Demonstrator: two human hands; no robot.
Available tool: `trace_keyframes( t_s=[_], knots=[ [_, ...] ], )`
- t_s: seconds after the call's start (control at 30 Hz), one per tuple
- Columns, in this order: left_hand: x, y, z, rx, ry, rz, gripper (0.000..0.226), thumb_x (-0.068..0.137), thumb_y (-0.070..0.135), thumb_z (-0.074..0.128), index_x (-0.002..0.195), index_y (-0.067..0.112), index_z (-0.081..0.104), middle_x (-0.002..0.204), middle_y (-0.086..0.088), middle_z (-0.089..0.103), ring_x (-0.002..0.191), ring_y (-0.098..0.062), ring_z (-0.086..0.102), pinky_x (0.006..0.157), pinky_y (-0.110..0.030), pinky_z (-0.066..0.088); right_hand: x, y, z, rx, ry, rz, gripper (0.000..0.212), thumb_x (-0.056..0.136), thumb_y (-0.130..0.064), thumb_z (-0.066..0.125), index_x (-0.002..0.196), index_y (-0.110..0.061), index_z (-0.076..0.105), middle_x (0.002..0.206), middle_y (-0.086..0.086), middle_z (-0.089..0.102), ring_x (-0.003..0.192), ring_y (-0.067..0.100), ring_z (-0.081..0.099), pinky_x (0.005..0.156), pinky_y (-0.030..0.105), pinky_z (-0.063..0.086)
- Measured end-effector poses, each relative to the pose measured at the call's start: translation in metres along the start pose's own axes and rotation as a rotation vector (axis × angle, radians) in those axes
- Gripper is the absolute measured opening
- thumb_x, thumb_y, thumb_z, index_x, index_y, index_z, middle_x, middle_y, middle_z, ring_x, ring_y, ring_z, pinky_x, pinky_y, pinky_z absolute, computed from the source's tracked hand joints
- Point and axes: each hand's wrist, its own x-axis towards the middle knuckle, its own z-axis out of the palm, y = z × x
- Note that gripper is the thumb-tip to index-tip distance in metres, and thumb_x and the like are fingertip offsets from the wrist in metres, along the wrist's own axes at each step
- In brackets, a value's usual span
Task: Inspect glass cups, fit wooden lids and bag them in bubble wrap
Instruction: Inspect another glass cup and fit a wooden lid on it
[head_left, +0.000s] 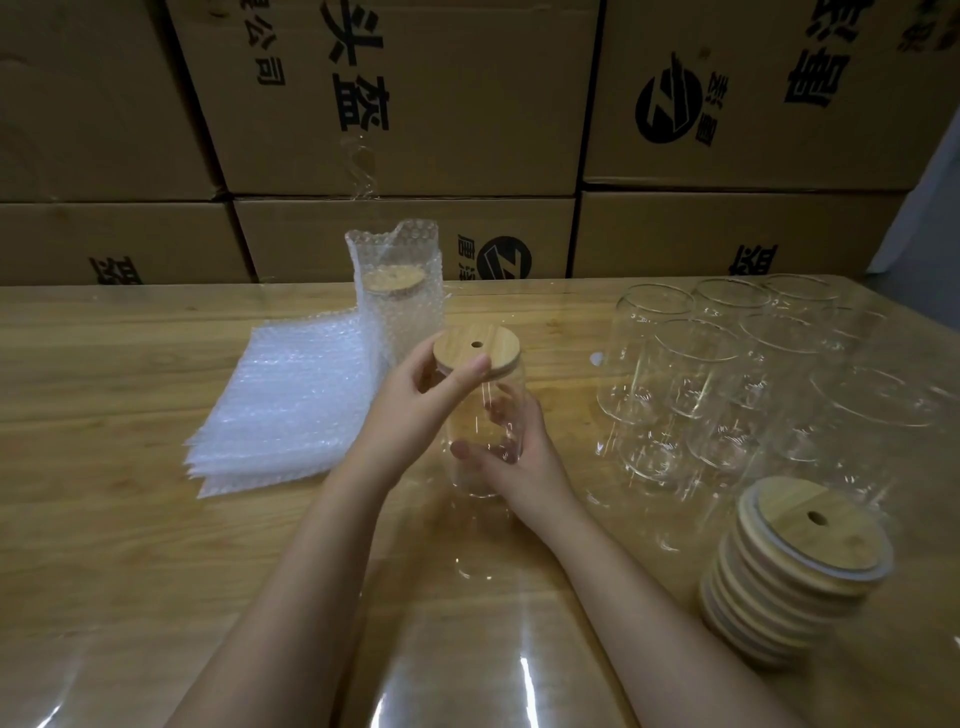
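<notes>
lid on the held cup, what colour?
Light tan bamboo wood lid, one small dark hole; head view.

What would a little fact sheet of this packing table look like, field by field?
Held item: glass cup with wooden lid on top
Left-hand grip: pinches the lid's edge
Right-hand grip: wrapped around the cup's lower part
Finished: one bagged cup, upright behind
Left side: stack of bubble bags
Right side: empty cups, lid stack
Backdrop: cardboard boxes
</notes>
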Motion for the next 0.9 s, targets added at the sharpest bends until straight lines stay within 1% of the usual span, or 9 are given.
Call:
trace_keyframes(
  t_s=[0.17, 0.27, 0.37, 0.43, 0.5, 0.63, 0.7, 0.8, 0.9],
  knots=[
    [-0.002, 0.005, 0.009, 0.087, 0.072, 0.018, 0.083, 0.067, 0.064, 0.072, 0.14, 0.037, 0.041, 0.12, 0.014, 0.058, 0.104, -0.005, 0.06, 0.087, -0.02, 0.05, 0.001, 0.001, -0.001, -0.008, 0.008, -0.013, 0.081, 0.072, -0.032, 0.082, 0.135, -0.041, 0.033, 0.125, -0.023, 0.048, 0.124, -0.004, 0.045, 0.107, 0.041, 0.04],
    [-0.004, 0.007, 0.022, 0.073, 0.13, 0.039, 0.086, 0.062, 0.06, 0.071, 0.138, 0.032, 0.042, 0.134, 0.007, 0.053, 0.118, -0.011, 0.055, 0.101, -0.033, 0.048, 0.002, -0.001, 0.001, -0.005, 0.005, -0.008, 0.078, 0.067, -0.036, 0.084, 0.124, -0.053, 0.033, 0.123, -0.031, 0.047, 0.123, -0.005, 0.046, 0.105, 0.042, 0.042],
    [-0.004, 0.006, 0.026, -0.008, 0.166, 0.001, 0.081, 0.06, 0.057, 0.073, 0.133, 0.035, 0.046, 0.13, 0.002, 0.058, 0.119, -0.014, 0.057, 0.101, -0.039, 0.048, 0.001, -0.002, 0.002, 0.01, 0.008, 0.004, 0.083, 0.057, -0.048, 0.078, 0.126, -0.051, 0.033, 0.124, -0.026, 0.048, 0.122, -0.006, 0.046, 0.105, 0.041, 0.043],
    [-0.005, 0.004, 0.025, -0.052, 0.153, -0.024, 0.084, 0.057, 0.06, 0.072, 0.134, 0.035, 0.046, 0.123, 0.002, 0.063, 0.114, -0.009, 0.06, 0.093, -0.026, 0.051, 0.001, -0.001, 0.002, 0.014, 0.007, 0.003, 0.087, 0.059, -0.046, 0.078, 0.132, -0.043, 0.032, 0.125, -0.022, 0.049, 0.123, -0.007, 0.046, 0.107, 0.041, 0.04],
    [-0.005, 0.002, 0.026, -0.113, 0.144, -0.007, 0.083, 0.06, 0.058, 0.071, 0.135, 0.032, 0.046, 0.118, 0.01, 0.064, 0.103, 0.006, 0.061, 0.076, -0.008, 0.049, 0.001, -0.001, 0.001, 0.013, 0.002, -0.002, 0.092, 0.057, -0.047, 0.079, 0.135, -0.038, 0.031, 0.126, -0.021, 0.05, 0.123, -0.007, 0.045, 0.108, 0.04, 0.039],
    [-0.002, -0.008, 0.032, -0.155, 0.183, 0.032, 0.076, 0.065, 0.056, 0.078, 0.13, 0.033, 0.048, 0.118, 0.01, 0.064, 0.098, 0.009, 0.062, 0.072, -0.004, 0.045, 0.001, -0.001, 0.001, 0.015, -0.009, -0.005, 0.098, 0.052, -0.052, 0.075, 0.138, -0.037, 0.03, 0.128, -0.016, 0.05, 0.126, 0.0, 0.046, 0.108, 0.042, 0.039],
    [-0.002, -0.013, 0.034, -0.184, 0.196, 0.048, 0.071, 0.066, 0.059, 0.069, 0.129, 0.033, 0.048, 0.118, 0.011, 0.064, 0.103, 0.006, 0.061, 0.077, -0.007, 0.047, 0.002, 0.0, 0.001, 0.005, -0.009, -0.008, 0.096, 0.055, -0.047, 0.079, 0.138, -0.036, 0.03, 0.127, -0.019, 0.05, 0.125, -0.002, 0.046, 0.108, 0.043, 0.039],
    [-0.003, -0.026, 0.034, -0.316, 0.215, -0.039, 0.071, 0.077, 0.07, 0.044, 0.129, 0.025, 0.056, 0.123, 0.006, 0.065, 0.113, -0.001, 0.059, 0.101, -0.024, 0.045, 0.003, 0.004, -0.002, 0.011, -0.023, -0.029, 0.084, 0.069, -0.031, 0.082, 0.136, -0.037, 0.031, 0.126, -0.021, 0.048, 0.126, -0.002, 0.044, 0.107, 0.038, 0.041],
    [-0.007, -0.041, 0.035, -0.363, 0.239, -0.176, 0.062, 0.088, 0.069, 0.027, 0.111, 0.031, 0.071, 0.114, 0.004, 0.071, 0.112, -0.008, 0.062, 0.107, -0.04, 0.041, 0.002, 0.003, -0.006, 0.1, -0.076, -0.012, 0.069, 0.073, -0.044, 0.071, 0.132, -0.039, 0.035, 0.129, -0.015, 0.049, 0.128, -0.004, 0.044, 0.094, 0.014, 0.043]
  ],
)
